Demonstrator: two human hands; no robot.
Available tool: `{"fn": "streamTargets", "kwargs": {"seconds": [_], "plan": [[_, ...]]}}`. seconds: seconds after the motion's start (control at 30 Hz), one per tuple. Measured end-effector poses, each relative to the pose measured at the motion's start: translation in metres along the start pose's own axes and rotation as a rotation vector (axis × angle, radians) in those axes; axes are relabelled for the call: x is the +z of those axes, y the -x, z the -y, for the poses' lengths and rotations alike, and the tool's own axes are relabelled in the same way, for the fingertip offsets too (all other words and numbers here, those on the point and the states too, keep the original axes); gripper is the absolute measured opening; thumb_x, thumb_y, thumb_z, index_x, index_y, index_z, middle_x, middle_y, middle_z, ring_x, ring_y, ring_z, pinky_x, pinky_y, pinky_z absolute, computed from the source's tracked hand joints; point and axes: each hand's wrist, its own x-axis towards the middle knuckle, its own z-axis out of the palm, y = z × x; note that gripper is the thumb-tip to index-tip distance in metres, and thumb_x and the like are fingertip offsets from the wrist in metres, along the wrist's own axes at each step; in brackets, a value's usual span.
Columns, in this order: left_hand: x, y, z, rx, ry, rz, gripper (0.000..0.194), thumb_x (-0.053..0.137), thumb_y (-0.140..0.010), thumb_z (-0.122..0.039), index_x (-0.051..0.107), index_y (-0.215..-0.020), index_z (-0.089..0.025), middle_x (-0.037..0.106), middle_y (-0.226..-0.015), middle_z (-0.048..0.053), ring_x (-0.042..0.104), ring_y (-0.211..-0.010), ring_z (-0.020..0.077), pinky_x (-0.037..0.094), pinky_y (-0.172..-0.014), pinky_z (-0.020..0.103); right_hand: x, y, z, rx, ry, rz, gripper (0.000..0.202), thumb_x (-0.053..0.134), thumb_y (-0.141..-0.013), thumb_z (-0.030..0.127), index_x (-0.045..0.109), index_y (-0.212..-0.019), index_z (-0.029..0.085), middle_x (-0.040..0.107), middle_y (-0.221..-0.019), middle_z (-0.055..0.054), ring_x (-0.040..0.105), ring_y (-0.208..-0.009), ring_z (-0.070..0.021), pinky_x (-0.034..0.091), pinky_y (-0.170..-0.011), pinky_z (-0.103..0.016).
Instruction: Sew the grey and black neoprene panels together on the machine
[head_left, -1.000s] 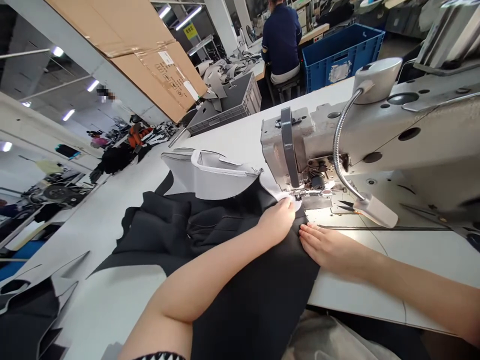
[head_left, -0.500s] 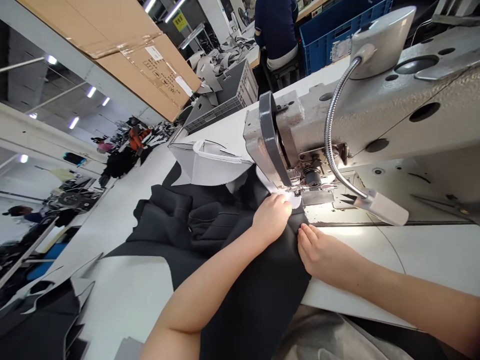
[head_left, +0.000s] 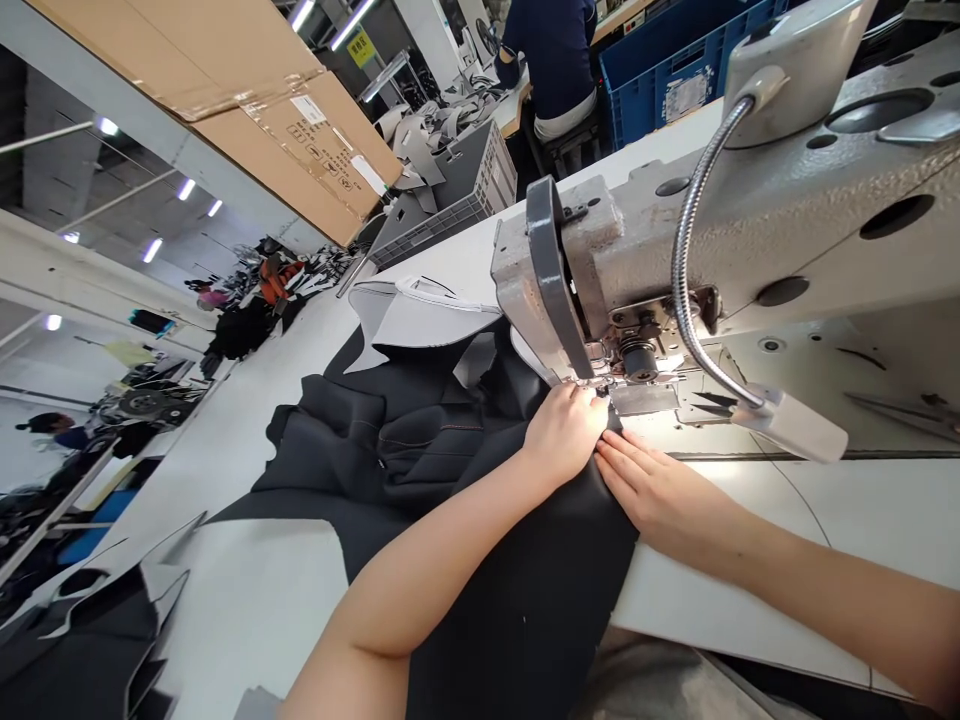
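Note:
Black fabric (head_left: 517, 590) with stitched seams spreads over the white table and reaches the needle area of a grey sewing machine (head_left: 637, 230). Close to the presser foot, my left hand (head_left: 566, 435) has its fingers curled down on the fabric. My right hand (head_left: 660, 495) lies flat with fingers stretched out along the fabric's right edge, its fingertips near the left hand. A light-grey piece (head_left: 435, 320) is at the fabric's far side. The machine lamp (head_left: 799, 425) shines on the needle area, which my left fingers partly cover.
Scissors (head_left: 900, 410) lie at the right by the machine bed. Beyond the table's far side are a grey crate (head_left: 480, 185), a cardboard box (head_left: 300, 150), a blue crate (head_left: 660, 80) and a seated person (head_left: 551, 60). More dark pieces (head_left: 90, 640) are at the lower left.
Both hands have come closer together near the needle, with the fabric shifted slightly. The white patch under my left fingers is now covered. The machine appears slightly farther right.

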Motion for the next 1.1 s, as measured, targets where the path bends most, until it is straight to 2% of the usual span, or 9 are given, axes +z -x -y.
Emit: {"fn": "streamTargets", "kwargs": {"seconds": [0.17, 0.47, 0.67, 0.77, 0.83, 0.9, 0.97, 1.0, 1.1], "plan": [[-0.003, 0.005, 0.010, -0.090, -0.061, -0.090, 0.021, 0.048, -0.093, -0.014, 0.065, -0.081, -0.017, 0.065, -0.076, 0.008, 0.058, -0.089, 0.0272, 0.040, -0.079, 0.041, -0.001, -0.006, 0.005, 0.004, -0.012, 0.004, 0.041, 0.045, -0.082, 0.011, 0.063, -0.115, -0.005, 0.064, -0.118, -0.026, 0.060, -0.111, -0.0337, 0.050, -0.095, -0.048], [-0.002, -0.004, 0.020, 0.144, -0.007, 0.037, 0.024, 0.046, -0.093, -0.013, 0.066, -0.079, -0.015, 0.065, -0.078, 0.006, 0.060, -0.082, 0.0207, 0.044, -0.080, 0.033, 0.009, -0.028, 0.012, 0.019, 0.090, 0.027, 0.040, 0.046, -0.082, 0.012, 0.064, -0.111, -0.008, 0.063, -0.113, -0.031, 0.064, -0.104, -0.0362, 0.053, -0.087, -0.048], [-0.003, -0.008, 0.010, 0.014, -0.001, 0.087, 0.022, 0.047, -0.093, -0.014, 0.065, -0.079, -0.014, 0.066, -0.084, 0.008, 0.061, -0.083, 0.0216, 0.047, -0.080, 0.033, 0.013, -0.027, 0.005, 0.034, 0.032, 0.015, 0.039, 0.048, -0.078, 0.009, 0.066, -0.110, -0.003, 0.065, -0.112, -0.026, 0.062, -0.105, -0.0326, 0.050, -0.091, -0.044], [-0.006, -0.002, 0.002, -0.054, 0.053, 0.084, 0.019, 0.045, -0.094, -0.012, 0.063, -0.088, -0.014, 0.065, -0.090, 0.007, 0.060, -0.091, 0.0218, 0.047, -0.082, 0.032, 0.005, -0.027, -0.008, 0.113, -0.131, 0.092, 0.034, 0.055, -0.072, 0.013, 0.068, -0.102, 0.004, 0.065, -0.104, -0.021, 0.059, -0.101, -0.0294, 0.050, -0.087, -0.038], [-0.011, 0.008, -0.004, -0.110, 0.104, 0.049, 0.018, 0.043, -0.096, -0.020, 0.060, -0.095, -0.014, 0.064, -0.094, 0.008, 0.059, -0.093, 0.0218, 0.047, -0.081, 0.032, -0.001, -0.028, -0.019, 0.238, -0.206, 0.174, 0.028, 0.057, -0.072, 0.016, 0.069, -0.096, 0.009, 0.063, -0.095, -0.017, 0.057, -0.092, -0.0276, 0.049, -0.079, -0.037], [-0.018, 0.021, -0.010, -0.158, 0.140, 0.035, 0.030, 0.047, -0.096, -0.041, 0.059, -0.098, -0.014, 0.063, -0.094, 0.010, 0.058, -0.093, 0.0243, 0.047, -0.081, 0.035, -0.005, -0.029, -0.030, 0.348, -0.218, 0.222, 0.030, 0.056, -0.075, 0.016, 0.068, -0.103, 0.011, 0.060, -0.092, -0.014, 0.055, -0.084, -0.0253, 0.048, -0.073, -0.035], [-0.023, 0.032, -0.016, -0.135, 0.166, 0.075, 0.053, 0.056, -0.083, -0.064, 0.060, -0.095, -0.013, 0.062, -0.091, 0.011, 0.058, -0.091, 0.0277, 0.047, -0.083, 0.041, -0.005, -0.029, -0.039, 0.416, -0.220, 0.244, 0.038, 0.054, -0.078, 0.015, 0.064, -0.115, 0.012, 0.059, -0.091, -0.012, 0.055, -0.083, -0.0242, 0.047, -0.071, -0.033], [-0.024, 0.035, -0.018, -0.107, 0.174, 0.104, 0.057, 0.060, -0.076, -0.068, 0.062, -0.093, -0.013, 0.062, -0.090, 0.010, 0.058, -0.090, 0.0285, 0.046, -0.084, 0.043, -0.004, -0.029, -0.043, 0.434, -0.221, 0.255, 0.040, 0.054, -0.079, 0.016, 0.063, -0.118, 0.012, 0.059, -0.090, -0.012, 0.055, -0.084, -0.0244, 0.047, -0.072, -0.033], [-0.022, 0.035, -0.019, -0.049, 0.176, 0.172, 0.029, 0.061, -0.082, -0.042, 0.064, -0.084, -0.013, 0.062, -0.086, 0.009, 0.058, -0.088, 0.0262, 0.044, -0.084, 0.042, -0.002, -0.029, -0.052, 0.480, -0.230, 0.303, 0.036, 0.053, -0.081, 0.017, 0.066, -0.114, 0.013, 0.060, -0.088, -0.011, 0.059, -0.086, -0.0254, 0.048, -0.073, -0.033]]}}
